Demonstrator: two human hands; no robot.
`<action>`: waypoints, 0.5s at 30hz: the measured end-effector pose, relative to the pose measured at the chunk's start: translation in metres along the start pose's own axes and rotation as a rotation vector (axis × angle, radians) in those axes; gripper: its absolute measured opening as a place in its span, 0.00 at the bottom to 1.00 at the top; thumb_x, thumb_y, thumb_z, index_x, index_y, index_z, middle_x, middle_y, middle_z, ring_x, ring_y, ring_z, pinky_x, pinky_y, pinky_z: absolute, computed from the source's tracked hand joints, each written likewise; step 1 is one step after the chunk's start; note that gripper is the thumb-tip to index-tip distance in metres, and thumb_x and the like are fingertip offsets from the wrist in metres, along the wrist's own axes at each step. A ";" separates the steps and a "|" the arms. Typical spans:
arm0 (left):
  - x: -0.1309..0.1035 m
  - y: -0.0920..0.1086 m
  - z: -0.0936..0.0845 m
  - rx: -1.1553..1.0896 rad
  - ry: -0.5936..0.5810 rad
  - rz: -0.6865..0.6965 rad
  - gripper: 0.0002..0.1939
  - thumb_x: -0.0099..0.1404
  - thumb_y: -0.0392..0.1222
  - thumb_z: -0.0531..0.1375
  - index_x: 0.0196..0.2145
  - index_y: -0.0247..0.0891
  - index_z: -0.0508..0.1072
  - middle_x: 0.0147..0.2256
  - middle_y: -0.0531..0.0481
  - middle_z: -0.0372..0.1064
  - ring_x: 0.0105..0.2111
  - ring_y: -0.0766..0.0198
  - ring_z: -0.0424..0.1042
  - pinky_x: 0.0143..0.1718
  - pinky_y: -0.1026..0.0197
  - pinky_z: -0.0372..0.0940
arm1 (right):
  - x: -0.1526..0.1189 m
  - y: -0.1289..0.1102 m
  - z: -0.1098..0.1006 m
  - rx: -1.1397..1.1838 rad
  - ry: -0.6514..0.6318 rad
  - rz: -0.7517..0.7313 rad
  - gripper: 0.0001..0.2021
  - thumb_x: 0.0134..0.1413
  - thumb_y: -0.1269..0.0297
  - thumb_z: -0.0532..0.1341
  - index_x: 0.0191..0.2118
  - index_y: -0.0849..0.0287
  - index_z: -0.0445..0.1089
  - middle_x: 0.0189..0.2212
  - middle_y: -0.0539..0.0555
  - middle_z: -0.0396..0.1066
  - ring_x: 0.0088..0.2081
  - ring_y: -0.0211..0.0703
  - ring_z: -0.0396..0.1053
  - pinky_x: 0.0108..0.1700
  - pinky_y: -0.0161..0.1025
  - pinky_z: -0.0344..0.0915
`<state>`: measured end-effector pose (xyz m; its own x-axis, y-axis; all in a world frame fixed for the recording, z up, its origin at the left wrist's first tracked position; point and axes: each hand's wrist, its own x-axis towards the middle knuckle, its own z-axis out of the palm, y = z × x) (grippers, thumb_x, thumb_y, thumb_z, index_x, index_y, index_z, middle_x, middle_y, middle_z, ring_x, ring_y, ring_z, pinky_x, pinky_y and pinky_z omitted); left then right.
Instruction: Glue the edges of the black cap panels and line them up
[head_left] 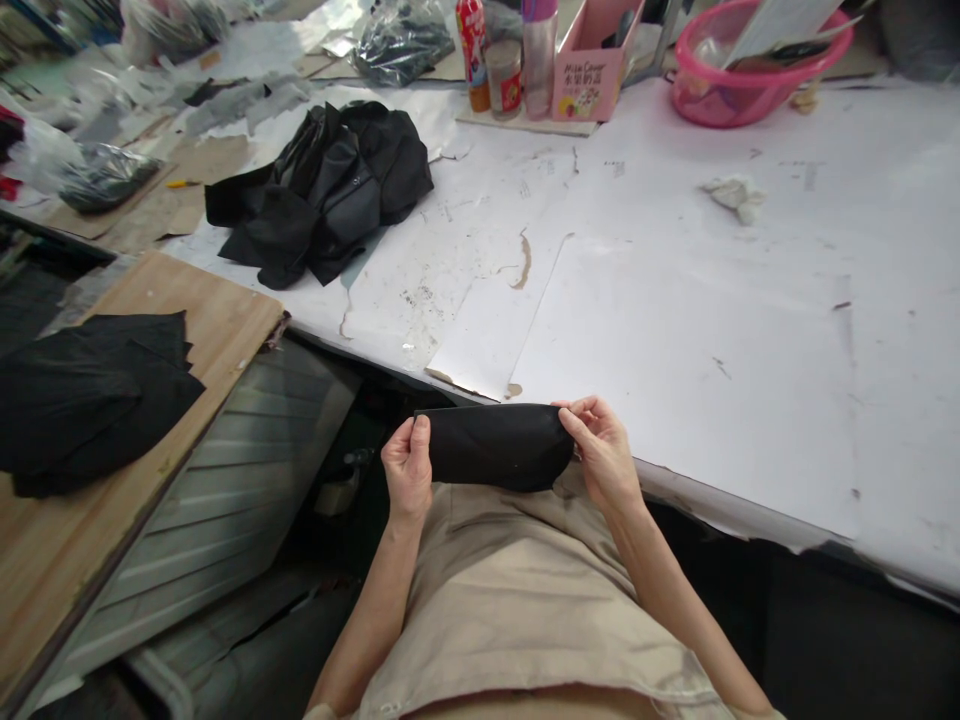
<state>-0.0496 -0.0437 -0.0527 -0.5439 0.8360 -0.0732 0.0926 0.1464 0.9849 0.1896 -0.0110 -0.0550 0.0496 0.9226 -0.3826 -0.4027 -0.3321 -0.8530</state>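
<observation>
A black fabric piece (491, 447) is stretched between my two hands at the table's front edge, just above my beige clothing. Its top edge runs nearly straight and its lower right corner is rounded. My left hand (409, 468) pinches the left end, thumb on the near face. At the upper right corner, my right hand (600, 448) grips the piece between thumb and fingers. On the white table (675, 330), a crumpled heap of black fabric (330, 185) lies to the upper left. More black pieces (90, 400) are stacked on a wooden board at the left.
Along the back stand a red spray can (473, 55), a glass jar (504, 80), a pink box (592, 65) and a pink basin (742, 90) with tools. A crumpled white scrap (739, 195) lies at right. The wooden board (217, 310) juts out at left.
</observation>
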 end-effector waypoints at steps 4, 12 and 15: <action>0.000 -0.001 0.000 0.031 0.012 0.009 0.25 0.67 0.61 0.62 0.25 0.38 0.66 0.24 0.55 0.59 0.26 0.68 0.59 0.30 0.65 0.60 | -0.002 -0.001 0.002 -0.078 0.018 -0.113 0.17 0.52 0.51 0.73 0.31 0.52 0.65 0.40 0.51 0.77 0.43 0.45 0.70 0.48 0.41 0.62; -0.003 -0.008 0.000 0.004 0.058 0.069 0.26 0.69 0.59 0.62 0.23 0.38 0.61 0.22 0.57 0.54 0.24 0.70 0.55 0.27 0.66 0.57 | 0.001 0.003 0.003 -0.093 -0.002 -0.087 0.19 0.52 0.50 0.72 0.30 0.53 0.64 0.35 0.51 0.74 0.40 0.44 0.68 0.43 0.39 0.61; -0.003 -0.009 -0.004 0.018 0.044 0.063 0.26 0.70 0.59 0.61 0.24 0.38 0.62 0.23 0.57 0.57 0.24 0.70 0.58 0.28 0.66 0.59 | 0.000 0.002 0.003 -0.095 -0.034 -0.055 0.18 0.53 0.50 0.71 0.31 0.53 0.64 0.27 0.46 0.65 0.31 0.40 0.60 0.36 0.37 0.56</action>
<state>-0.0523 -0.0497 -0.0609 -0.5729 0.8196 -0.0041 0.1423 0.1045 0.9843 0.1862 -0.0110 -0.0559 0.0374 0.9454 -0.3238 -0.3118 -0.2968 -0.9026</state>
